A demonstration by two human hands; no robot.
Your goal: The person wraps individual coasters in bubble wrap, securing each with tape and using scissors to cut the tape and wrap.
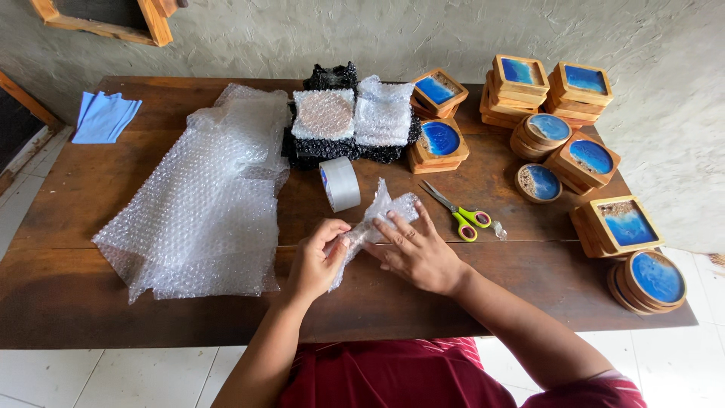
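Both hands work on a small bundle of bubble wrap (381, 214) near the front middle of the wooden table (91, 189). My left hand (316, 257) pinches the bundle's left end between thumb and fingers. My right hand (415, 251) presses flat on its right side, fingers spread over it. What is inside the wrap is hidden. A roll of grey tape (340, 183) stands just behind the hands, and yellow-green scissors (461, 215) lie to the right.
A big sheet of bubble wrap (204, 204) covers the table's left. Two wrapped packets (353, 115) rest on black material at the back. Stacks of wooden coasters with blue resin (581, 151) fill the right side. A blue cloth (104, 117) lies far left.
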